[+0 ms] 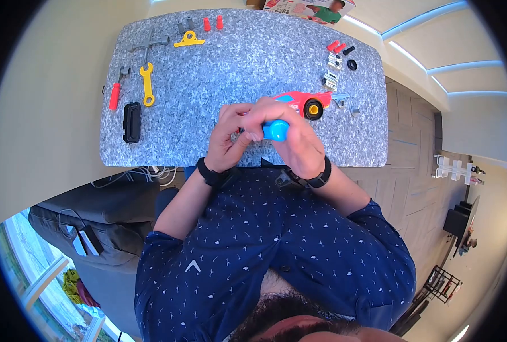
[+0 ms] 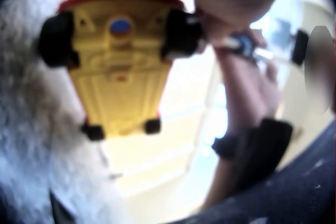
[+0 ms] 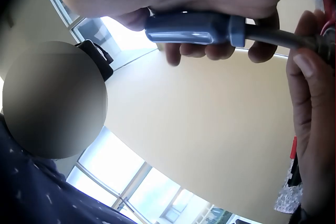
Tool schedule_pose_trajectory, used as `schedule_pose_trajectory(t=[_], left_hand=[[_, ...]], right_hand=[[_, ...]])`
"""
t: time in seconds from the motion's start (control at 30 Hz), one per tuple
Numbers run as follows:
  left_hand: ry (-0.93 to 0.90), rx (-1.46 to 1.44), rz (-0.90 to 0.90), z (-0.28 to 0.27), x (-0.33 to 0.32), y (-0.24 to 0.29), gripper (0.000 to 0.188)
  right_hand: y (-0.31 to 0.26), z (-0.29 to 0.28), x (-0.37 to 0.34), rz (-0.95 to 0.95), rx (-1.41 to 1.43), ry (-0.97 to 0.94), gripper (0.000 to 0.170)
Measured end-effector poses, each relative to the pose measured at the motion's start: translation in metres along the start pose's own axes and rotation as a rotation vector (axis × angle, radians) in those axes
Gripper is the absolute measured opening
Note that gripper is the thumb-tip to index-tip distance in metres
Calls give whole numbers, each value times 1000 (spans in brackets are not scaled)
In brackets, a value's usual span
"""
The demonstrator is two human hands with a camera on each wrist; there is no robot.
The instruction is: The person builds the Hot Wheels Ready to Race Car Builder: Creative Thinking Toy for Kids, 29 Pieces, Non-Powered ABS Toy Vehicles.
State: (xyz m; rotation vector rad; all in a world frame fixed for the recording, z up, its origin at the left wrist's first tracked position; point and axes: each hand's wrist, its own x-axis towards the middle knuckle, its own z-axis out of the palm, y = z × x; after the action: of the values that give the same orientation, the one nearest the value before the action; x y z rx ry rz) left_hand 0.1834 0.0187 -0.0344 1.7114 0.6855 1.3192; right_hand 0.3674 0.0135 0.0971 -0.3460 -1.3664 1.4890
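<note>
A blue-handled toy screwdriver [image 3: 184, 28] lies against the palm of my right hand [image 1: 302, 147], its fingers curled round the handle. The grey shaft points to my left hand [image 1: 228, 138], which grips the front end of a red toy car [image 1: 290, 98]. In the left wrist view the car's yellow underside [image 2: 121, 77] with black wheels faces the camera. A black rear wheel [image 1: 313, 109] with a yellow hub shows in the head view. The screwdriver's tip is hidden by the left fingers. Both hands are over the table's near edge.
On the speckled table [image 1: 253, 62] lie a yellow wrench [image 1: 147, 85], a red-handled tool [image 1: 114, 97], a black tray-like part [image 1: 131, 122], a grey cross-shaped tool [image 1: 149, 42] and a yellow bracket [image 1: 189, 39]. Small red pieces [image 1: 333, 45] and a black ring [image 1: 352, 65] lie far right.
</note>
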Motion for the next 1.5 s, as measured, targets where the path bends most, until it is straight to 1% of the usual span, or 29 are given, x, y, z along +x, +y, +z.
schedule_pose_trajectory(t=[0.07, 0.1, 0.17, 0.2, 0.27, 0.3, 0.37, 0.4, 0.47, 0.5, 0.53, 0.57, 0.63, 0.7, 0.77, 0.8, 0.87, 0.9, 0.97, 1.0, 1.07, 1.1, 1.17, 1.2, 1.27, 1.3, 1.4, 1.47, 1.5], left_hand=[[0, 38, 2, -1, 10, 9, 21], [30, -13, -32, 1, 7, 9, 20], [82, -118, -100, 6, 1, 10, 18], [69, -83, -56, 6, 2, 9, 18], [47, -8, 33, 4, 6, 8, 18], [32, 4, 47, 2, 7, 6, 17], [4, 29, 70, -1, 8, 4, 18], [16, 16, 42, 0, 7, 5, 17], [37, -9, -10, 2, 10, 12, 18], [51, -81, -49, 4, 6, 12, 18], [63, -152, -86, 6, 3, 12, 19], [63, -150, -61, 6, 4, 11, 20], [61, -145, -12, 5, 7, 12, 21], [54, -33, 43, 4, 9, 13, 21], [39, 32, 25, 1, 11, 16, 21], [29, 64, 16, 0, 11, 17, 21], [76, -24, -29, 3, 7, 14, 21], [97, -69, -52, 5, 5, 12, 22], [63, -11, -26, 3, 4, 9, 23], [48, 20, -14, 1, 4, 9, 23], [21, 49, -10, -1, 9, 17, 26], [7, 62, -7, -1, 12, 20, 27], [14, 12, 19, -1, 12, 15, 28], [16, -14, 31, -1, 11, 13, 28], [39, -64, -42, 3, 8, 17, 27], [50, -88, -78, 4, 7, 18, 26], [29, -62, -78, 3, 2, 11, 21], [7, 4, -16, -1, 10, 14, 20], [-5, 36, 15, -2, 13, 15, 19]], right_hand=[[-4, 3, -1, 17, -112, -2, 46], [-3, 7, 0, -19, -177, -3, 51], [0, 6, 0, -70, -173, -24, 57], [7, 0, 0, -84, -104, -49, 57], [4, 2, 1, -31, 23, -17, 49], [-3, 8, -1, 37, 82, 39, 42], [-4, 3, 0, 33, 8, -38, 40], [4, -13, 2, -45, -128, -170, 42], [11, -13, 5, -140, -210, -204, 46], [17, 2, 2, -156, -156, -102, 49], [16, 6, 2, -144, -119, -58, 50], [16, 9, 1, -134, -81, -13, 51], [5, 6, 1, -47, -31, -29, 47], [-7, 6, 2, 57, 29, -11, 43], [-6, 4, 2, 54, -20, -34, 44], [3, -2, 1, -4, -101, -72, 48], [8, -3, 2, -68, -152, -84, 52], [9, 0, 2, -73, -124, -59, 52], [7, 0, 1, -11, -21, -38, 48], [3, -3, -2, 58, 55, -42, 43], [2, -6, -3, 88, 32, -100, 37], [2, -9, -2, 46, -69, -152, 35], [5, -7, 1, -45, -135, -143, 36], [10, 1, 2, -92, -98, -81, 38], [12, 4, 2, -122, -19, -20, 38], [12, 2, 1, -104, 23, -22, 37], [-3, -2, -1, 54, 81, -18, 41], [-4, -4, 0, 56, -9, -55, 45], [2, -9, 1, -13, -108, -93, 45]])
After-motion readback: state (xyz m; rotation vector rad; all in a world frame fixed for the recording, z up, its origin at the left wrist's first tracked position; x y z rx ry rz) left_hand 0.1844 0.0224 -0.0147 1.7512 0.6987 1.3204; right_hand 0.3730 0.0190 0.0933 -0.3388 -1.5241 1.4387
